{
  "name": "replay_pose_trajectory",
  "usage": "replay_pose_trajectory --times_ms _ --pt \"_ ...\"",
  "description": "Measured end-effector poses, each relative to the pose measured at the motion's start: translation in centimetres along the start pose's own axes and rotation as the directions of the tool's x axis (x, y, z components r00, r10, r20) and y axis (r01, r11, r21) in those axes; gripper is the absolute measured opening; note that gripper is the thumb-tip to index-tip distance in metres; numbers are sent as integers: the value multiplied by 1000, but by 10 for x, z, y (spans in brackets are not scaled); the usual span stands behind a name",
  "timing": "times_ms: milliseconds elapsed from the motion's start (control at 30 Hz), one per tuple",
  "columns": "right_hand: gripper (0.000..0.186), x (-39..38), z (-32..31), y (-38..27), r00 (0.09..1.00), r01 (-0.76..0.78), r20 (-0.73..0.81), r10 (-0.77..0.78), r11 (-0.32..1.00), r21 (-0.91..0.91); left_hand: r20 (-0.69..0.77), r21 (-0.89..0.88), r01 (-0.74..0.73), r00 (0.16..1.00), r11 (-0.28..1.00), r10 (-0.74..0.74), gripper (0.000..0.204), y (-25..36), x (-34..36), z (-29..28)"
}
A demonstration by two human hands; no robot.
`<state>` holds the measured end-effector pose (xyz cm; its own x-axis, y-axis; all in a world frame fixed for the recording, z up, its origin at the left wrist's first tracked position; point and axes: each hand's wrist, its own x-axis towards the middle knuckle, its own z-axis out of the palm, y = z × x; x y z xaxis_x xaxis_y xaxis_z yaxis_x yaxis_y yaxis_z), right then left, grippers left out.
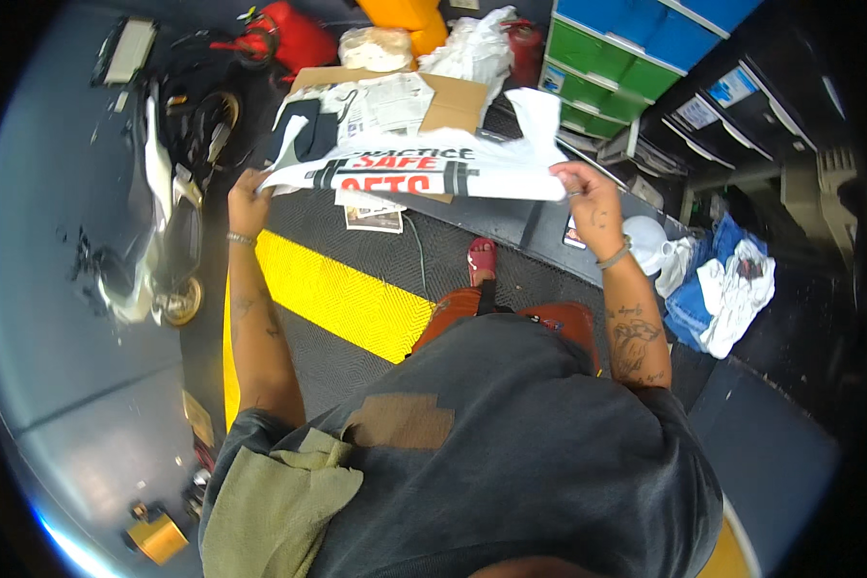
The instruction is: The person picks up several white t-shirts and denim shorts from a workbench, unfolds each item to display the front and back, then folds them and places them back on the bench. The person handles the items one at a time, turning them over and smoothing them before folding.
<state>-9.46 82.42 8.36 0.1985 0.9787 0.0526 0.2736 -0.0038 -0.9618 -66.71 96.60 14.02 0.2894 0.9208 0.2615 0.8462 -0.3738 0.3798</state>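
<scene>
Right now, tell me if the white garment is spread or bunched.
Spread sideways: the white garment stretches from left hand to right hand; underside hidden.

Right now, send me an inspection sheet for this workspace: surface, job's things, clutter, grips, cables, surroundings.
Surface: dark bench; newspaper and cardboard lie beyond the garment.
Job's things: white printed garment, held up, stretched sideways.
Clutter: blue and white cloth heap at right; white plastic bag at the far end.
Grips: left grip and right grip each pinch one end.
Cables: thin cord on the floor; ends untraceable.
Surroundings: yellow floor stripe, blue-and-green drawers.
</scene>
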Motion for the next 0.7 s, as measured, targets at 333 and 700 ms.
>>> replay_pose_trajectory --times_ms 333,700 --pt "34 -123 61 238 901 -112 343 265 907 -406 813 538 -617 561 575 -158 18 -171 -126 208" --pt "28 -437 -216 351 -67 -969 -326 943 17 248 994 83 497 20 864 -107 36 89 -255 308"
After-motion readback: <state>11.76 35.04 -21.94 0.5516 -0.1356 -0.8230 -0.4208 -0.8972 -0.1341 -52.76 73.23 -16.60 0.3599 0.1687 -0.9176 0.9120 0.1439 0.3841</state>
